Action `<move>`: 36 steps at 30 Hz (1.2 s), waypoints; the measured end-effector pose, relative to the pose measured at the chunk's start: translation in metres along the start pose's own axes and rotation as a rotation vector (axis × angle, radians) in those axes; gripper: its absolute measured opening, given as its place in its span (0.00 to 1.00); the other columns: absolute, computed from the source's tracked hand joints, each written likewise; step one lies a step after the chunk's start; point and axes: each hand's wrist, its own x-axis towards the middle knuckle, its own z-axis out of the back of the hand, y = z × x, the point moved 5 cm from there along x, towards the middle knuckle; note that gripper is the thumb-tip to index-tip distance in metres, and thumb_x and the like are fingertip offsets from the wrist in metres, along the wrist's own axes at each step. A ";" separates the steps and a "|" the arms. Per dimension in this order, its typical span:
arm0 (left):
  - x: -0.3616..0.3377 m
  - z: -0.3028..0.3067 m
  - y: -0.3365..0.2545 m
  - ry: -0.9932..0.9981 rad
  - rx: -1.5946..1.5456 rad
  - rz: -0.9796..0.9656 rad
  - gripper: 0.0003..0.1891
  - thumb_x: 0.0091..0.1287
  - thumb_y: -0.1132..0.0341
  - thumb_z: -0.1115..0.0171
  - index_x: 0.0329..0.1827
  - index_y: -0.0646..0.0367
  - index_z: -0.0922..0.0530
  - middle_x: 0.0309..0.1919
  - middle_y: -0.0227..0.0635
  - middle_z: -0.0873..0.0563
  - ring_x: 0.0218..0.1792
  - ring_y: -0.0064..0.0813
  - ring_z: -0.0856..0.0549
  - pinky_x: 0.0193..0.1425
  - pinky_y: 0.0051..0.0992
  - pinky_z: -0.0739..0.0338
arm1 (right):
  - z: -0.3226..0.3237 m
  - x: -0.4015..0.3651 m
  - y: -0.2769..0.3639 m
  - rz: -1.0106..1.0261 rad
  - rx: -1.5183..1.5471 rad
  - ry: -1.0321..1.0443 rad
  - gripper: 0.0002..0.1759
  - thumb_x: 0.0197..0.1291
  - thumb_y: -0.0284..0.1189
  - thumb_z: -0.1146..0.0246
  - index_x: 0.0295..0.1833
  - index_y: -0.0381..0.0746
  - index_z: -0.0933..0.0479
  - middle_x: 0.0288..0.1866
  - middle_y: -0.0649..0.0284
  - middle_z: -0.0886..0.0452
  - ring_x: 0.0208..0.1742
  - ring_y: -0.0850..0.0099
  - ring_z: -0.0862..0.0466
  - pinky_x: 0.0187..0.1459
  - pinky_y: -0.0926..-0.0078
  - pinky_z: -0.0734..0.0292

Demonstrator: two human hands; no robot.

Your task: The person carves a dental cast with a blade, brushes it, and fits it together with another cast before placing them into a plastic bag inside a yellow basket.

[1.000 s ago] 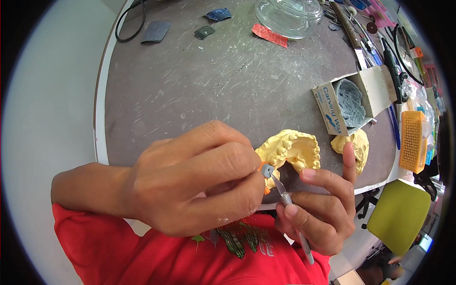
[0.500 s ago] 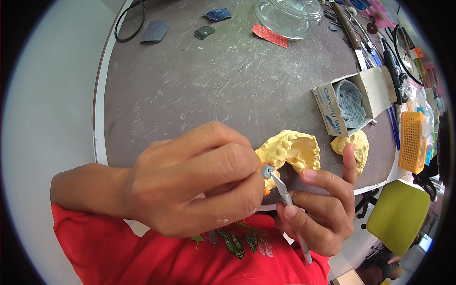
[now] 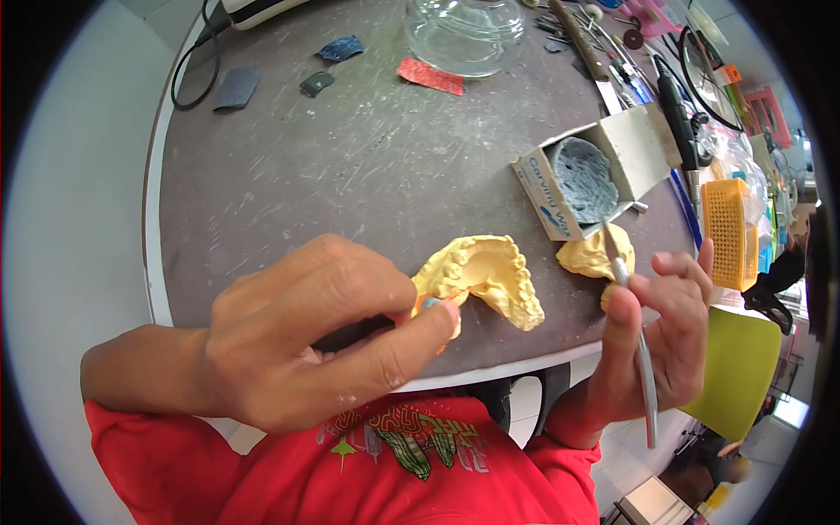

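My left hand (image 3: 315, 337) is closed, pinching a small grey-blue piece of wax (image 3: 430, 303) between thumb and fingers; most of it is hidden. Just beyond the fingertips lies a yellow dental cast (image 3: 516, 297) with a row of teeth, its left end partly covered by my hand. My right hand (image 3: 661, 319) grips a slim metal carving knife (image 3: 647, 385) between thumb and fingers. The knife points up, its blade in front of a second yellow cast (image 3: 584, 255) and close to the near corner of the Carving Wax box (image 3: 535, 194).
Grey wax shavings (image 3: 584, 179) fill the open box. A glass bowl (image 3: 464, 39), a red strip (image 3: 430, 77) and scraps of abrasive sheet (image 3: 237, 89) lie at the back. Tools, a handpiece (image 3: 678, 122) and a yellow basket (image 3: 726, 236) line the right side.
My right hand has drawn the knife away from the wax piece, rightward to beside the box. My left hand still pinches the wax. The camera view has shifted, so the table things appear further left.
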 end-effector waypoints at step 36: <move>-0.005 -0.002 0.002 -0.050 -0.007 -0.067 0.11 0.49 0.71 0.25 0.31 0.69 0.18 0.29 0.41 0.18 0.30 0.34 0.14 0.29 0.23 0.18 | -0.027 -0.025 0.041 0.137 0.326 0.356 0.13 0.52 0.31 0.25 0.37 0.46 0.25 0.25 0.69 0.17 0.46 0.63 0.14 0.69 0.34 0.41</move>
